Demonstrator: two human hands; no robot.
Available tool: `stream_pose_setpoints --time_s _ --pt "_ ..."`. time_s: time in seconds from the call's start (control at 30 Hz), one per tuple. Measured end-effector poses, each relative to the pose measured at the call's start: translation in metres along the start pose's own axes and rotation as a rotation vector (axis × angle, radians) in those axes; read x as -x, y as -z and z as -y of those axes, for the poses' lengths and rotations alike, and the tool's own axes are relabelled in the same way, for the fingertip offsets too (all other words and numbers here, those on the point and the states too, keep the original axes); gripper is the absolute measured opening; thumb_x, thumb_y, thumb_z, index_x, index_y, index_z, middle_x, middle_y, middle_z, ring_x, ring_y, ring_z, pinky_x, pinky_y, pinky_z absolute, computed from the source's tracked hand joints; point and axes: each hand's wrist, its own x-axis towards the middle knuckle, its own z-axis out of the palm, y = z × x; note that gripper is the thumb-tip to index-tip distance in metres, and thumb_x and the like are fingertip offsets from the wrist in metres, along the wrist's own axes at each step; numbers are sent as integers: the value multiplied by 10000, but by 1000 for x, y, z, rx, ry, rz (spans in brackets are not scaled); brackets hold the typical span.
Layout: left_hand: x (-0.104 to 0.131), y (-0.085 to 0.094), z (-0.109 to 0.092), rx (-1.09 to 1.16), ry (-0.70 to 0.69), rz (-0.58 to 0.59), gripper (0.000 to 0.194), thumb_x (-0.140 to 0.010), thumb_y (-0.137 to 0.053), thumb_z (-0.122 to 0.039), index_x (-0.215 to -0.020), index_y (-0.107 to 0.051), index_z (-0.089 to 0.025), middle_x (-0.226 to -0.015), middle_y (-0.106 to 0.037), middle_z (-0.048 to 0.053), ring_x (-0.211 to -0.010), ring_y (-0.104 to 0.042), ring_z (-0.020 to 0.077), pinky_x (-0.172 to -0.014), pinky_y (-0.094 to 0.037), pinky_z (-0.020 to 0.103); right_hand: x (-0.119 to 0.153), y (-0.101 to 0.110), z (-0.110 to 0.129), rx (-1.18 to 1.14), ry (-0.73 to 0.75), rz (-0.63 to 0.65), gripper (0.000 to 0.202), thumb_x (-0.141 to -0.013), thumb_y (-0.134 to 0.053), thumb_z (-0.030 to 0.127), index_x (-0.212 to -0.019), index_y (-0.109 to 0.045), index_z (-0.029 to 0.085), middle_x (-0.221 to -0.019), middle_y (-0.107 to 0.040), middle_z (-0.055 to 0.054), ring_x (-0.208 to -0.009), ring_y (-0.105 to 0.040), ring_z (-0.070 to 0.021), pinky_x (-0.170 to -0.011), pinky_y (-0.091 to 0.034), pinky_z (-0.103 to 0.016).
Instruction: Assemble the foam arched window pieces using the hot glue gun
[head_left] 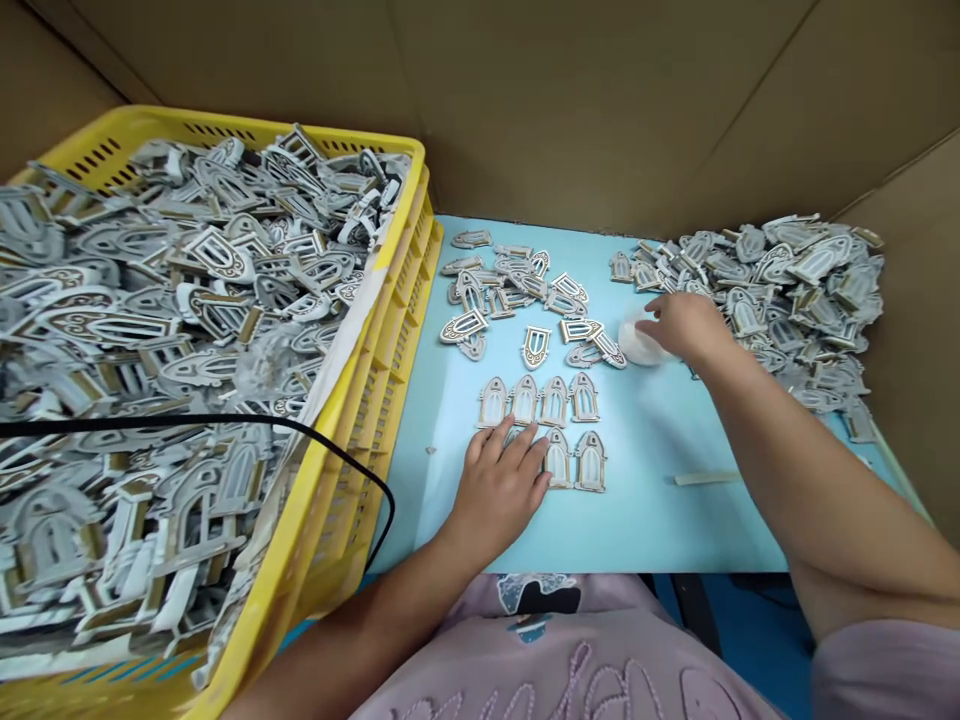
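Small arched window-shaped pieces lie in two neat rows on the light blue table; one upper-row piece [584, 398] and one lower-row piece [591, 462] are in full view. My left hand [501, 485] rests on the left end of the lower row, fingers spread, covering part of it. Over a round whitish object [641, 342], possibly a small dish, is my right hand [681, 322], its fingers bent. Whether those fingers pinch anything is too small to tell. Loose pieces with brown-and-white patterned faces [536, 347] lie behind the rows.
At the left, a large yellow crate [416, 215] is heaped with similar pieces. Another pile [821, 260] stands at the back right. A black cable [337, 448] crosses the crate's edge. A pale strip [705, 479] lies on the blue table [637, 520], and cardboard walls [600, 110] stand behind.
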Motion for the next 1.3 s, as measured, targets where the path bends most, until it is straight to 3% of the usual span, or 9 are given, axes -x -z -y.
stream_pose_setpoints --time_s 0.17,0.5,0.63,0.73,0.83,0.97,1.1,1.2,1.3 --pt "0 1 0 1 0 -10 292 -964 -574 -303 -1227 -655 -208 -1356 -650 82 -1345 -499 353 -1045 -400 550 -10 -8 -17 33 -62 145 288 -933 -635 390 -1101 -653 156 -1125 -664 -71 -1019 -640 -205 -897 -536 -429" --pt "-2 6 -2 36 21 -21 275 -954 -594 -308 -1205 -664 -221 -1328 -667 86 -1348 -488 357 -1040 -395 577 10 4 -30 -297 -144 21 272 -948 -608 408 -1040 -665 158 -1021 -676 -46 -914 -645 -178 -831 -547 -379" --pt "-3 12 -8 97 36 -9 298 -944 -601 -299 -1229 -656 -229 -1363 -638 112 -1350 -478 372 -1040 -395 605 29 13 -31 -567 -122 15 259 -926 -598 399 -972 -665 153 -836 -654 -18 -729 -609 -144 -664 -506 -298" --pt "-6 18 -16 323 97 -14 417 -942 -596 -292 -1355 -558 -251 -1373 -627 116 -1284 -550 321 -1021 -446 549 56 18 -12 -812 28 159 208 -868 -596 380 -880 -675 188 -752 -651 -8 -644 -575 -130 -578 -448 -262" --pt "-15 23 -24 755 318 -61 579 -935 -604 -346 -1465 -406 -224 -1232 -690 120 -959 -689 200 -827 -551 366 91 20 16 -986 211 362 229 -793 -666 435 -800 -688 208 -758 -662 -13 -666 -579 -137 -606 -462 -268" --pt "-29 25 -31 1085 488 -10 274 -943 -580 -399 -1084 -641 -171 -860 -730 47 -683 -652 132 -643 -531 255 128 14 46 -1066 349 530 228 -791 -702 442 -785 -706 215 -707 -633 2 -649 -545 -129 -610 -455 -266" --pt "-32 21 -28 859 448 -8 277 -996 -484 -353 -840 -637 -184 -758 -711 13 -632 -632 121 -611 -515 238 136 0 55 -1095 332 495 232 -804 -693 431 -867 -701 207 -725 -645 2 -666 -575 -136 -615 -482 -269" --pt "-26 14 -23 690 381 1 240 -958 -574 -402 -984 -682 -190 -916 -749 50 -837 -684 198 -778 -536 336 127 -11 56 -1050 300 390 236 -809 -678 427 -843 -700 195 -714 -661 -7 -651 -598 -148 -596 -486 -277" --pt "-18 6 -19 318 209 25 458 -893 -669 -479 -1254 -634 -200 -1269 -686 114 -1181 -594 319 -971 -458 472 112 -20 61 -933 290 217 139 -816 -658 321 -867 -715 205 -764 -696 -9 -690 -623 -156 -638 -471 -285"
